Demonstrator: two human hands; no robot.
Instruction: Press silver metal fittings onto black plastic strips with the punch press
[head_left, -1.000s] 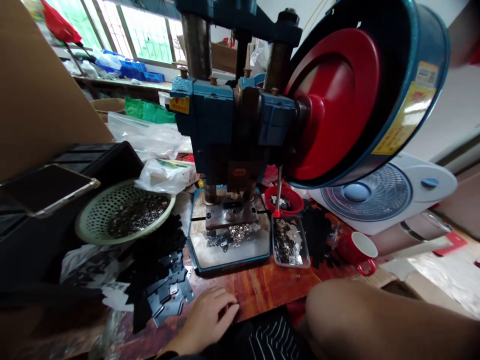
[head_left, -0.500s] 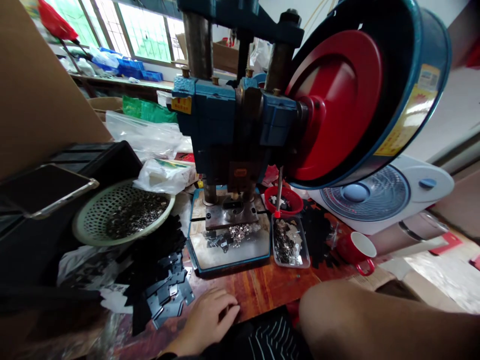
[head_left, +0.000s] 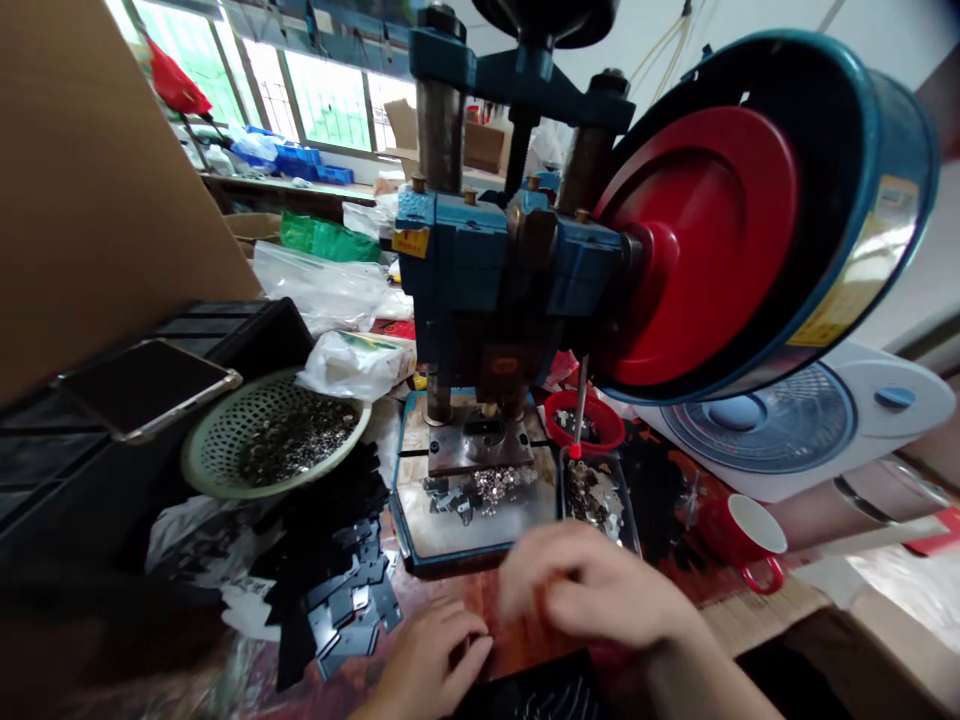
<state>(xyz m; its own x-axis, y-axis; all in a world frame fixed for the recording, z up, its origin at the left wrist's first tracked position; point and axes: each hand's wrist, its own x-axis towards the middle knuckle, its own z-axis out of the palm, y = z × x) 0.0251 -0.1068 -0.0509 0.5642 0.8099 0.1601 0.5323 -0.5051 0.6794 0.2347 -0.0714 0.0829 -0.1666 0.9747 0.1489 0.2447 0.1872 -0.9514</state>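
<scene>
My left hand (head_left: 435,655) rests at the table's front edge, fingers curled and thumb drawn in against them. A small dark bit shows at its fingertips, too small to name. Right of it, my right hand (head_left: 589,585) hovers over the wood, smeared by motion, so its grip is unclear. Beyond both hands stands a blue bench press (head_left: 465,270) with a red wheel (head_left: 720,240). Small shiny metal pieces (head_left: 495,487) are heaped on its base plate (head_left: 442,535). Flat dark metal plates (head_left: 352,605) lie in a loose pile left of my left hand.
A pale green basket (head_left: 210,455) of small metal parts stands left, below a phone (head_left: 150,385). Right of the press are a clear tub (head_left: 592,495) of parts, a red bowl (head_left: 611,430), a red mug (head_left: 742,535) and a fan (head_left: 772,415).
My right hand has come into view over the table's front, close to my left hand. The left hand keeps its curled pose. The view has shifted, so the press appears farther right and lower.
</scene>
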